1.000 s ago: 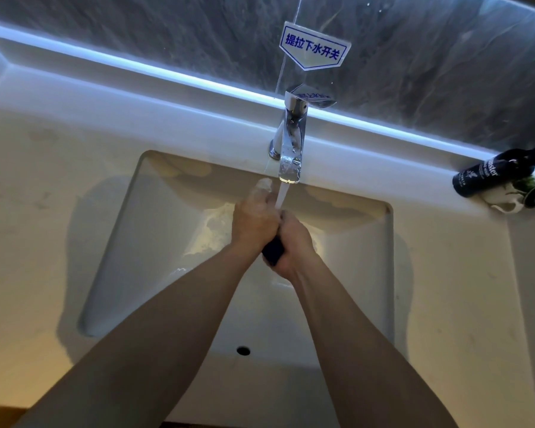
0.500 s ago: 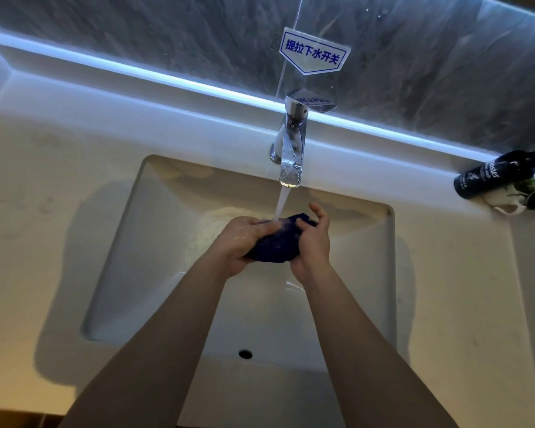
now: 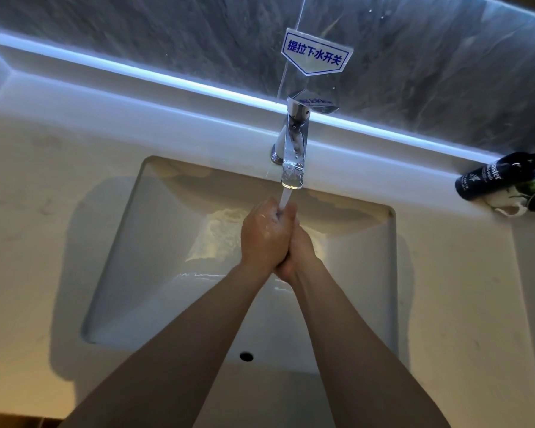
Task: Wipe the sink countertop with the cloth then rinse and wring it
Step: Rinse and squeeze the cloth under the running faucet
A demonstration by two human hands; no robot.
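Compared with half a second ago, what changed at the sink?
Both hands closed together under the stream: left hand and right hand now clasp tightly, hiding the blue cloth that showed between them. Unchanged: faucet running, dark bottle on the counter.

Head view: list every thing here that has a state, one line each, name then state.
Faucet: on, water streaming.
Left hand: closed, pressed against the right under the stream.
Right hand: closed, clasped with the left.
Cloth: hidden between the hands.
Sink: wet, water pooled.
Bottle: lying on its side, cap out of view.
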